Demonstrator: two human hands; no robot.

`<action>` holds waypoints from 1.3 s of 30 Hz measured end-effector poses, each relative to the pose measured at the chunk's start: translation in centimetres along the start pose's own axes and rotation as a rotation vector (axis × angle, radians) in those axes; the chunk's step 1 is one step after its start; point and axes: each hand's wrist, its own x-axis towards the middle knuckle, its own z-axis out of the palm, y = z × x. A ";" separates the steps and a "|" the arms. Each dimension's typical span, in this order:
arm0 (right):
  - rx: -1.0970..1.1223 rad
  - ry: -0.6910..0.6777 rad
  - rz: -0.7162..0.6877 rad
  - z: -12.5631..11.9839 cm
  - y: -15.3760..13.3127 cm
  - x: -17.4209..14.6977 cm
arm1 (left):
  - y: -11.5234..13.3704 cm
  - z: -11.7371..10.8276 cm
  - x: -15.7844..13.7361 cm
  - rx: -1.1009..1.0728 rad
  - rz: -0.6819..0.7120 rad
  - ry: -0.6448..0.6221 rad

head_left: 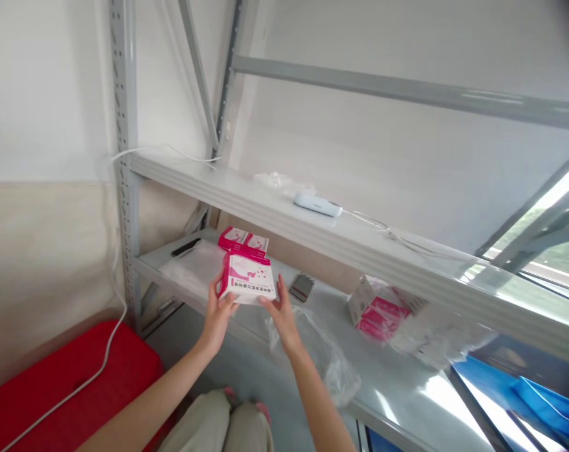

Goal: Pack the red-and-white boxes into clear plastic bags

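Observation:
Between my two hands is a white and pink cardboard box (252, 276) with printed characters, held over the lower shelf. My left hand (217, 314) grips its left side and near corner. On the right, my right hand (283, 311) has its thumb at the near edge and its fingers along the side. Smaller pink and white boxes (243, 240) lie just behind the held one. Right of my right hand rests a dark, flat rectangular object (302, 287), partly pixelated. A transparent plastic bag (329, 361) lies under and beside my right forearm.
The grey metal rack's upper shelf (209, 185) overhangs the work, carrying a pale oblong device (317, 204) and a cable. Farther right on the lower shelf sits a plastic-wrapped pink and white pack (381, 311). A red surface (77, 383) is at lower left; blue bins (542, 395) are at lower right.

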 end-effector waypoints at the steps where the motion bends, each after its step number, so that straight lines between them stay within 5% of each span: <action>1: 0.138 0.025 0.047 0.8 0.5 0.0 | -0.4 0.2 -0.1 0.023 0.026 0.011; 6: 0.414 0.199 0.168 1.3 1.1 1.2 | -1.7 0.3 -0.9 0.049 0.081 -0.022; 13: 0.261 0.045 0.229 -1.3 -0.6 4.3 | 1.6 -2.4 2.9 0.121 -0.170 -0.437; 18: 0.251 0.105 0.140 2.8 0.2 2.1 | 0.7 -2.6 1.8 0.127 0.008 -0.136; 21: 0.145 -0.046 -0.008 5.1 0.9 -0.5 | 0.4 -2.4 0.0 0.132 0.097 0.055; 23: 0.072 -0.098 -0.076 5.5 0.9 -1.7 | 0.8 -2.9 -0.4 0.137 0.094 0.048; 26: 0.053 -0.060 -0.119 5.0 0.3 -2.2 | 2.0 -4.1 0.2 0.174 0.021 -0.125; 34: -0.087 0.006 -0.130 5.0 0.9 0.8 | 4.7 -6.0 5.5 0.557 0.007 -0.288; 39: -0.217 -0.066 -0.137 6.2 2.8 7.6 | 6.3 -6.6 13.6 0.803 0.120 -0.355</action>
